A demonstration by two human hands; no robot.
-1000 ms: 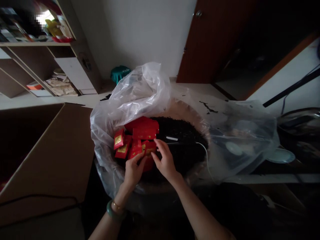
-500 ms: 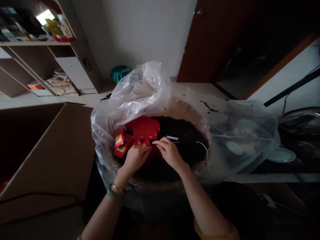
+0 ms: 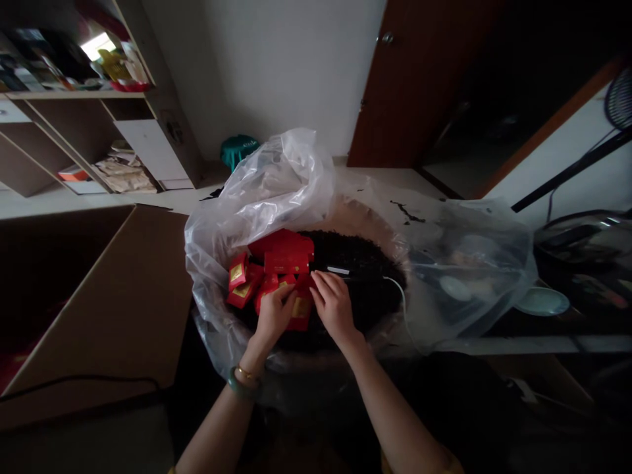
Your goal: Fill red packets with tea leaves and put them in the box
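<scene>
My left hand [image 3: 274, 315] and my right hand [image 3: 334, 304] face each other over a large round container [image 3: 353, 214] lined with clear plastic. Between them is a small red packet [image 3: 300, 321] with a gold label, its upper edge pinched in the fingers of both hands. More red packets [image 3: 241, 295] with gold labels lie in a heap left of my hands, beside a larger red piece [image 3: 286, 262]. Dark loose leaves, like tea [image 3: 368, 253], fill the container. Just beyond my right hand lies a dark device with a pale strip [image 3: 338, 270] and a white cable [image 3: 405, 308].
An open cardboard box [image 3: 123, 296] stands at left. Clear plastic sheeting [image 3: 276, 184] bunches up at the back, and more [image 3: 474, 263] spreads rightward near a pale dish [image 3: 542, 301]. Shelves [image 3: 83, 95] and a brown door [image 3: 390, 85] stand behind.
My hands have come upright around the red packet, and its gold-labelled face now shows between them. The camera view has shifted slightly.
</scene>
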